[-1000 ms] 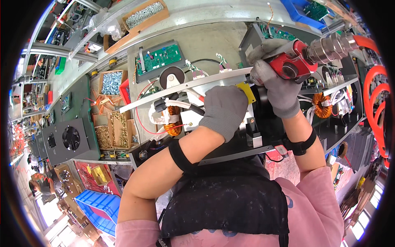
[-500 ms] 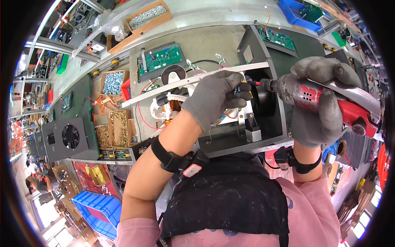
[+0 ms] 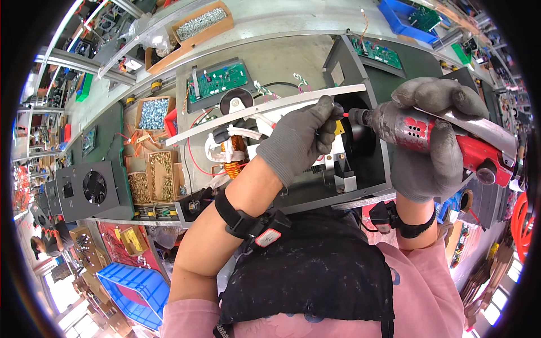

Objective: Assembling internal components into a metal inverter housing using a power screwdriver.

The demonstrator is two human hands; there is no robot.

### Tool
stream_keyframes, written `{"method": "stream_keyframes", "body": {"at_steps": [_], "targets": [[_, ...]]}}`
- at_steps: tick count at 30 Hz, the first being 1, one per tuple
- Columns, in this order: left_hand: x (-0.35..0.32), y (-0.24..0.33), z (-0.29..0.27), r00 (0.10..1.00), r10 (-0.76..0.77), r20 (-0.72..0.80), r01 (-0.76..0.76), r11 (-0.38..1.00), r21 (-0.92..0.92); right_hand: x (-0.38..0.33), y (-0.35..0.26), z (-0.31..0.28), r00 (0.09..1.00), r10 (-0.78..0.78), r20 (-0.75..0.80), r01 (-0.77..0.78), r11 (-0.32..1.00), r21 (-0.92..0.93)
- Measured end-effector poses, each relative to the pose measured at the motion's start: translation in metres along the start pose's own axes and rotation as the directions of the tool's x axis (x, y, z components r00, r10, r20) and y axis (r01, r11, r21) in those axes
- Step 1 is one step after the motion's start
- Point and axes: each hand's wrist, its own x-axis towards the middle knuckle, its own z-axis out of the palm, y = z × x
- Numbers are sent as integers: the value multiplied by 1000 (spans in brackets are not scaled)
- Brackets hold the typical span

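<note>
A grey glove covers my right hand (image 3: 431,152), which is wrapped round a red and grey power screwdriver (image 3: 414,130) lying sideways, its red-tipped bit pointing left. My left hand (image 3: 301,132), gloved alike, is closed in a pinch right at the bit's tip; whatever its fingertips hold is hidden. Both hands are over an open dark grey metal case (image 3: 385,163). Inside the case, copper-wound coils (image 3: 232,155) and white wires sit left of my left wrist. A pale metal bar (image 3: 208,125) crosses the case's far side, just beyond my left fingers.
Left of the case stand cardboard boxes of brass-coloured fasteners (image 3: 163,176) and silvery screws (image 3: 154,114). Green circuit boards (image 3: 221,80) lie beyond it. A dark panel with a fan (image 3: 94,187) is at far left. Below the bench is a blue crate (image 3: 135,293).
My left hand has turned and shifted slightly, uncovering more of the coils and a yellow label. The power screwdriver has moved a little left with my right hand.
</note>
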Motion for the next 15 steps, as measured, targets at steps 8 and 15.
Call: {"method": "stream_keyframes", "body": {"at_steps": [8,15], "targets": [[-3,6,1,999,38,-24,-32,973,229,3,2,-1,998,33,-50,-36,998,-55],[-3,5,0,999,34,-33,-20,934,356,5,-1,1,998,60,-3,-59,997,41]]}}
